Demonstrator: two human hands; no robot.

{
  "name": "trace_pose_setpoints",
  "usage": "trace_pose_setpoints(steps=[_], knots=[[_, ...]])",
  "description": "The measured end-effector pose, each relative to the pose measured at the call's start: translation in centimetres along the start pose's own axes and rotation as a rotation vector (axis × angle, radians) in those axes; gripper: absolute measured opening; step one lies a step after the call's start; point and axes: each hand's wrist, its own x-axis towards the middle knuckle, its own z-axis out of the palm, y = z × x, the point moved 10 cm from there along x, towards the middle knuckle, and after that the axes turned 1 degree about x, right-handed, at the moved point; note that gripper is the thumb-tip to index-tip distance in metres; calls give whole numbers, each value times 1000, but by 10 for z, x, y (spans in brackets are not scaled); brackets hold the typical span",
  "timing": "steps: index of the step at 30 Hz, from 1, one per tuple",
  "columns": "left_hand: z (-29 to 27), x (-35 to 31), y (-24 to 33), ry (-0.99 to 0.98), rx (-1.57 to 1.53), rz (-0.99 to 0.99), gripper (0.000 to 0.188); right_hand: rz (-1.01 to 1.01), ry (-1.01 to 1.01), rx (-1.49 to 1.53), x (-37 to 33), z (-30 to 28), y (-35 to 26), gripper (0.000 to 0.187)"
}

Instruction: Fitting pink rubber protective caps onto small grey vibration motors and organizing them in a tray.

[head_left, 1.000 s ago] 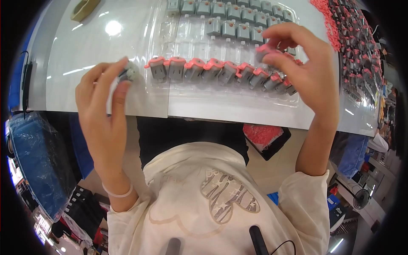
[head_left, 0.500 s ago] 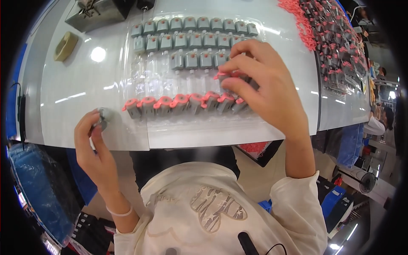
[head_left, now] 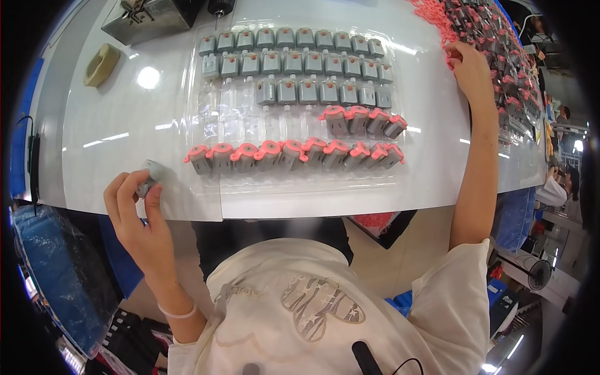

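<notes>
My left hand [head_left: 142,215] pinches a small grey plastic housing [head_left: 150,178] near the table's front left edge. At the far right, my right hand [head_left: 470,65] has thumb and forefinger closed around a pink plastic piece [head_left: 449,61] by the edge of a pink heap [head_left: 431,15]. Between the hands lies a clear plastic tray [head_left: 240,128]. Its back rows hold bare grey housings [head_left: 292,64]. Grey housings with pink caps [head_left: 269,153] fill the front row and the right part of the row behind it.
A large pile of grey housings with pink parts [head_left: 494,62] covers the far right. A metal box [head_left: 150,22] and a dark power-tool end [head_left: 220,6] stand at the back left, with a beige ring-shaped piece [head_left: 101,65] nearby. Below the table edge is a container of pink pieces [head_left: 378,222].
My right hand has left the tray and moved far right to the pink heap. The capped housing it was at now stands in the tray. My left hand still holds its grey housing.
</notes>
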Motion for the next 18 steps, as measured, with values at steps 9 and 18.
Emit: trace_pose_setpoints(steps=[9,18], knots=[[-2,-5,-39,55,-494,-194,16,117,0,131,-11,-19,-21,13],[-9,-23,-32,17,-1080,-387,31,17,-1,735,-83,-49,-131,11]])
